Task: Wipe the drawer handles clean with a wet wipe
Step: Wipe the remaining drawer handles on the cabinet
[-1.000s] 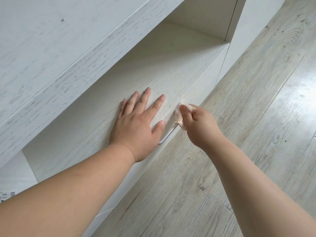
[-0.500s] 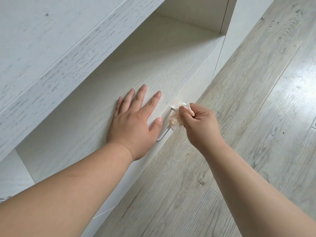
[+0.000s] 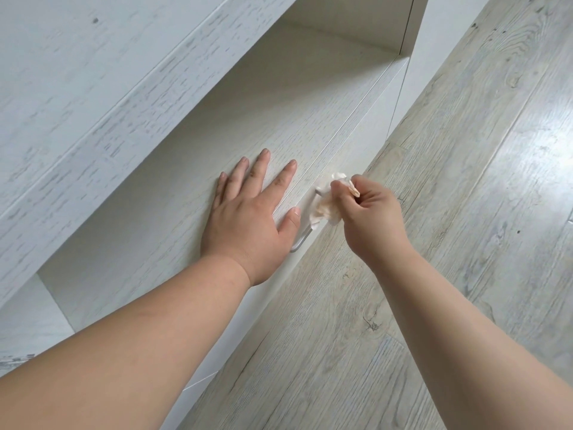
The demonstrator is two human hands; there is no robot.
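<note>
A slim metal drawer handle (image 3: 301,242) runs along the white drawer front (image 3: 366,141) of a low cabinet. My right hand (image 3: 370,217) grips a crumpled white wet wipe (image 3: 325,206) and holds it against the handle's far half, hiding that part. My left hand (image 3: 248,218) lies flat with fingers spread on the shelf surface (image 3: 192,187) above the drawer, its thumb at the front edge just beside the wipe.
An upper cabinet slab (image 3: 102,97) overhangs the open shelf niche on the left. A vertical side panel (image 3: 415,29) closes the niche at the far end. Pale wood-plank floor (image 3: 465,212) spreads to the right and below.
My right hand has drawn the wipe a little along the handle toward me, and more of the wipe hangs out below the fingers. The left hand stays flat in place.
</note>
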